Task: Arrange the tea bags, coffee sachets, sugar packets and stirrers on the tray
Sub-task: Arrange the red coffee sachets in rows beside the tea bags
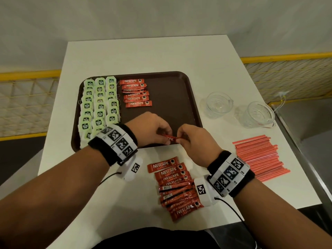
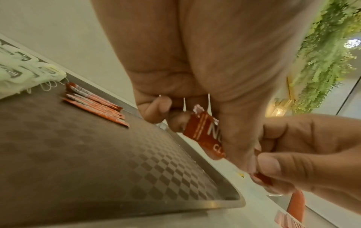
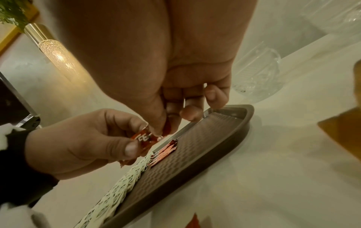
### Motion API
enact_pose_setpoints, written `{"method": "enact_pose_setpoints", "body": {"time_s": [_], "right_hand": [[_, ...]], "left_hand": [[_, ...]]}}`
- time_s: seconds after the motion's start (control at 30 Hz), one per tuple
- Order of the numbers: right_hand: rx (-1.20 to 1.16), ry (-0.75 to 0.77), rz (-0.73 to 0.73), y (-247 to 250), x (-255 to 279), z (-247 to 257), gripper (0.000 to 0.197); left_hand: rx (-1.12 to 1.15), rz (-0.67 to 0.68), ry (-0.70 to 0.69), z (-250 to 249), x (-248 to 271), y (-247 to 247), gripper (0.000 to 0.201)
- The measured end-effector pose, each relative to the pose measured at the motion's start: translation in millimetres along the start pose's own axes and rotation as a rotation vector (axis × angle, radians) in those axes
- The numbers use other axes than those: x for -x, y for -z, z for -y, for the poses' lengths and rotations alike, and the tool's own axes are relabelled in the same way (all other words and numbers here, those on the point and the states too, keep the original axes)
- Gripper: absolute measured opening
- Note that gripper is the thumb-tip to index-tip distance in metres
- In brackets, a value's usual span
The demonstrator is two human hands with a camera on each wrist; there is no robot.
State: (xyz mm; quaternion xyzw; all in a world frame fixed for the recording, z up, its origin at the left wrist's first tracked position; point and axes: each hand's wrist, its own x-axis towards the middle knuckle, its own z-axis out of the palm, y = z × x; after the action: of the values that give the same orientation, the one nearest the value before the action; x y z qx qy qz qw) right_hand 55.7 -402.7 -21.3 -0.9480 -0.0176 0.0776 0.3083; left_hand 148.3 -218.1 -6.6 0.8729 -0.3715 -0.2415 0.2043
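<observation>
A brown tray point(image 1: 179, 97) lies on the white table. On its left side are several green tea bags point(image 1: 99, 105) in rows, with a column of red coffee sachets point(image 1: 136, 93) beside them. Over the tray's near edge my left hand point(image 1: 154, 128) and my right hand point(image 1: 194, 141) both pinch one red coffee sachet point(image 1: 170, 137) by its ends. That held sachet point(image 2: 203, 132) shows between thumb and fingers, and again as the held sachet point(image 3: 143, 138). A loose pile of coffee sachets point(image 1: 176, 186) lies on the table by my right wrist. Red stirrers point(image 1: 258, 157) lie at the right.
Two clear glass cups point(image 1: 217, 104) point(image 1: 256, 114) stand on the table right of the tray. A yellow mesh railing point(image 1: 287, 76) runs behind the table on both sides. The table's right edge point(image 1: 294, 159) passes just beyond the stirrers.
</observation>
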Motion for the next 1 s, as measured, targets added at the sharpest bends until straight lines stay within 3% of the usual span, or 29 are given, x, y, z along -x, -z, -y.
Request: {"method": "enact_pose_setpoints", "body": {"time_s": [0.1, 0.17, 0.23, 0.33, 0.43, 0.53, 0.67, 0.83, 1.0], "right_hand": [[-0.041, 0.007, -0.061, -2, -3, 3, 0.013], [-0.06, -0.012, -0.053, -4, -4, 4, 0.028], [-0.049, -0.021, 0.034, -7, -2, 7, 0.04], [0.112, 0.024, 0.249, -14, 0, 11, 0.035], [0.239, 0.028, 0.392, -24, 0, 12, 0.031], [0.293, 0.034, 0.441, -28, 0, 14, 0.025], [0.319, 0.027, 0.458, -28, -2, 16, 0.016], [0.317, 0.045, 0.45, -30, -1, 17, 0.007], [0.3, 0.052, 0.438, -31, -2, 15, 0.012]], "left_hand": [[0.008, -0.096, 0.053, 7, 1, -5, 0.013], [0.014, -0.179, 0.202, 20, 3, -2, 0.01], [-0.009, -0.229, 0.366, 37, 3, 0, 0.012], [-0.095, -0.161, 0.492, 57, -1, -1, 0.017], [-0.182, -0.162, 0.538, 65, -2, -4, 0.029], [-0.216, -0.181, 0.565, 67, -5, -4, 0.033], [-0.241, -0.102, 0.563, 65, -17, 5, 0.018], [-0.337, -0.098, 0.576, 64, -39, 24, 0.018], [-0.401, -0.09, 0.602, 72, -56, 38, 0.03]]}}
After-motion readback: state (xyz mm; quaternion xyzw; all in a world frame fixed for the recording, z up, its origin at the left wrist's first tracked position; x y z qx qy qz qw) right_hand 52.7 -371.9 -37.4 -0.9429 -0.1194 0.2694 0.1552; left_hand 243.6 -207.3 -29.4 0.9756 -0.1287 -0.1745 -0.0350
